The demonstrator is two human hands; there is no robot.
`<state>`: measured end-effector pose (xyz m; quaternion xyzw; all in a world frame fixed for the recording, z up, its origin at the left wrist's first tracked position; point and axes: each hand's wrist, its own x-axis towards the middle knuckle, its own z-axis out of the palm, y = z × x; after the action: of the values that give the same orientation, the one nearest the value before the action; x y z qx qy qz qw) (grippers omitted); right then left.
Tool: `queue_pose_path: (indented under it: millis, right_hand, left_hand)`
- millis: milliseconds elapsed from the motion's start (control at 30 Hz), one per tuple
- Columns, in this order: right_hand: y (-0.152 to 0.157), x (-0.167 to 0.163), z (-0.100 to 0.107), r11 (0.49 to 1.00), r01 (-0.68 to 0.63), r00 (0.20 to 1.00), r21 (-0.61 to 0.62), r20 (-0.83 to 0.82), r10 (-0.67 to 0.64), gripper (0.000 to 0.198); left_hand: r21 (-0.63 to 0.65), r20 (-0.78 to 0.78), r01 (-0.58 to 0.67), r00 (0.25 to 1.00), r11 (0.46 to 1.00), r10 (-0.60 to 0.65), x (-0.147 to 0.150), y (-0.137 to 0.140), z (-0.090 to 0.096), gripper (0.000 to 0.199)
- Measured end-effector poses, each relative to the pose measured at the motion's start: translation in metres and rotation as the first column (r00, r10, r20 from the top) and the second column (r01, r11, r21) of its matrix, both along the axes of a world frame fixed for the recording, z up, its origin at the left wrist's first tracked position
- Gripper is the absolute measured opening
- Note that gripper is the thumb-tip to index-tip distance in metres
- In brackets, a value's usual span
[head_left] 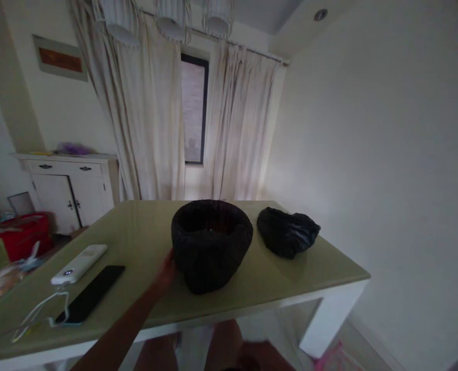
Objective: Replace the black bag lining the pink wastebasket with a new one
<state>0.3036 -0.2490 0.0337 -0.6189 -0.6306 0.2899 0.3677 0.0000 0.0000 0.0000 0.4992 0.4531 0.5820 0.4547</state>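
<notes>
A round trash bin lined with a black plastic bag (213, 257) stands upright on the table, the bag folded over its rim. Its dark interior shows a reddish patch I cannot make out. My left hand (168, 270) grips the bin's left side, its fingertips partly hidden against the bag. Below the table's front edge, over my legs, my right hand (255, 355) is dark and smeared by motion, so its fingers do not show clearly. Right of the bin lies a crumpled black plastic bag (288, 232), touched by neither hand.
On the left of the green-topped table (143, 221) lie a white power bank (80, 264), a black phone (93, 293) and a white cable (35, 314). A white cabinet (70, 180) stands back left, with a red bag (20, 234) nearer. A wall rises at right.
</notes>
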Motion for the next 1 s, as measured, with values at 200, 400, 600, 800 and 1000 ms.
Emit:
queue_pose_path:
  millis: [200, 400, 600, 800, 1000]
  right_hand:
    - [0.099, -0.006, -0.002, 0.843, 0.307, 0.946, 0.442, -0.240, -0.219, 0.050]
    - [0.108, -0.040, 0.048, 0.498, -0.116, 0.906, 0.859, 0.297, -0.301, 0.053]
    - [0.136, -0.066, 0.103, 0.513, -0.383, 0.783, 0.768, 0.565, -0.260, 0.052]
    - [0.153, -0.093, 0.108, 0.532, -0.371, 0.791, 0.761, 0.559, -0.249, 0.073]
    - [0.154, -0.099, 0.105, 0.549, -0.339, 0.758, 0.764, 0.567, -0.322, 0.080]
  left_hand:
    - [-0.187, 0.250, -0.010, 0.967, 0.982, 0.057, -0.005, -0.009, 0.030, 0.062]
    - [-0.219, 0.400, 0.103, 0.917, 0.970, -0.008, -0.036, -0.006, 0.076, 0.035]
    - [-0.072, 0.554, -0.022, 0.830, 0.997, 0.058, -0.042, -0.015, 0.142, 0.024]
    - [0.181, 0.475, -0.016, 0.877, 0.983, -0.073, -0.022, -0.034, 0.191, 0.049]
    - [0.610, -0.328, 0.162, 0.943, 0.776, 0.061, -0.018, -0.042, 0.184, 0.037]
